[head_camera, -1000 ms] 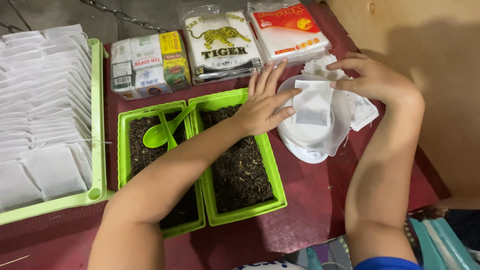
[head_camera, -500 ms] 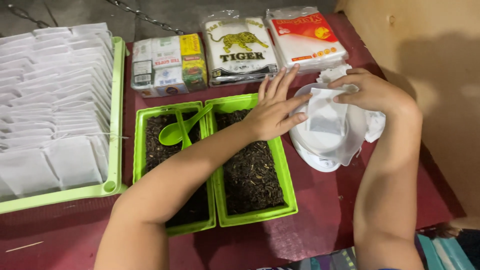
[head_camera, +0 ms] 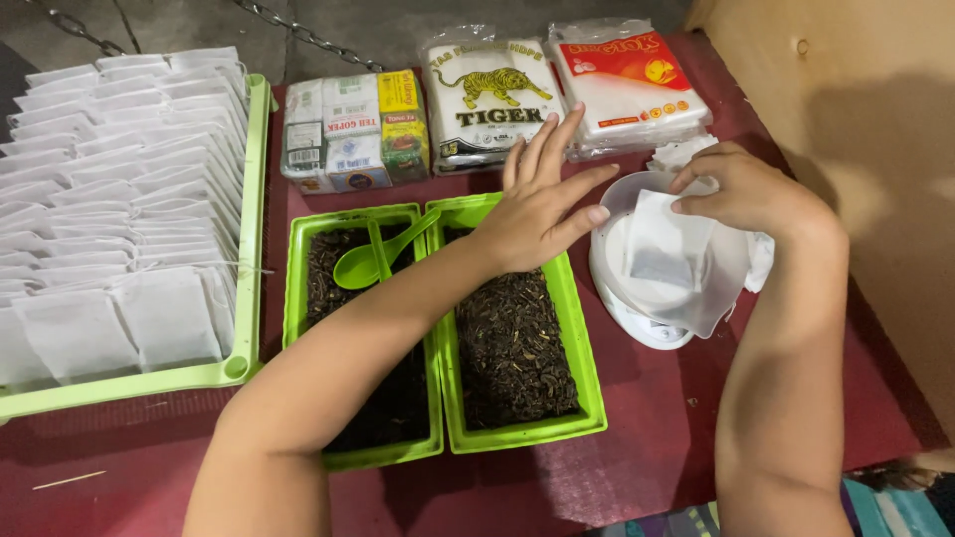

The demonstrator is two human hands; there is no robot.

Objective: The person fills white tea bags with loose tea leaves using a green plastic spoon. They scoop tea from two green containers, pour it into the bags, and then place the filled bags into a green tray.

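since the earlier frame the left hand (head_camera: 542,194) has been lifted a little off the tray edge and its fingers are now spread wider, while the right hand (head_camera: 741,189) has been kept at the white bowl (head_camera: 637,298) with only a slight shift. the left hand is seen open and flat, fingers fanned toward one o'clock, hovering over the top end of the right green tray (head_camera: 587,398) — nothing is held in it. the right hand is curled narrowly, its fingertips pinched on the upper edge of a white filter bag (head_camera: 662,244), which is laid over the bowl at about three o'clock of the scene; dark tea is faintly seen through the bag's lower part. whether the bag is fully lifted or resting on the bowl cannot be told.

loose dark tea leaves (head_camera: 512,348) are held in the right tray, and more in the left green tray (head_camera: 296,298) just beside it at nine o'clock, touching along the long side. a green plastic spoon (head_camera: 368,264) is laid across the left tray, its handle pointing toward the right tray. at twelve o'clock, packets of tea (head_camera: 348,129) and two larger plastic packs (head_camera: 627,85) are lined up on the red table (head_camera: 647,477). at nine o'clock — well apart from the hands — a long pale-green tray (head_camera: 249,199) is filled with rows of white bags.
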